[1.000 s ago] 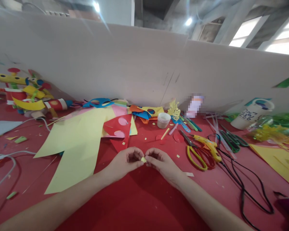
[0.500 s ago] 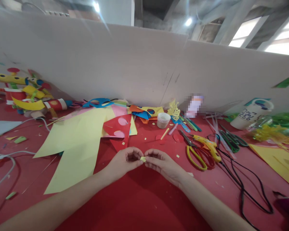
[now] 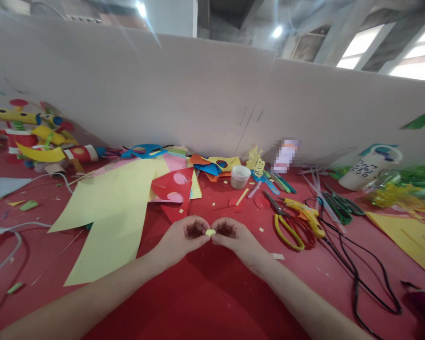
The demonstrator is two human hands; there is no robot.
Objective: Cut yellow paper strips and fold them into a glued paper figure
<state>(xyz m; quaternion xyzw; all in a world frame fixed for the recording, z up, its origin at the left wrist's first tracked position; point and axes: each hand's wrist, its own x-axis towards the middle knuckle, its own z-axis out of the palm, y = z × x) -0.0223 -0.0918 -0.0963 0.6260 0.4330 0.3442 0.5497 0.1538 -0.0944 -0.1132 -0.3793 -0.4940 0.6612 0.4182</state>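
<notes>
Between my fingertips is a small pale-yellow piece point(image 3: 210, 232), which looks like paper or foam; its exact shape is too small to tell. My left hand point(image 3: 184, 238) pinches its left side between thumb and fingers. From the other side my right hand point(image 3: 235, 238) pinches it as well, the fingers curled. Both hands are just above the red tabletop point(image 3: 194, 302). Beyond my left hand lies a red sheet with cut-out holes point(image 3: 166, 186). Large pale-yellow sheets point(image 3: 116, 226) spread to its left.
Scissors with yellow and red handles point(image 3: 286, 226) and a yellow glue gun point(image 3: 304, 215) with a black cord lie right of my hands. A white cup point(image 3: 240, 177) stands behind them. Paper-cup figures point(image 3: 24, 137) are at far left, a white bucket point(image 3: 364, 170) at far right.
My right hand's fingers have shifted slightly around the small yellow piece, whose visible outline has changed a little. Both hands stay in nearly the same place.
</notes>
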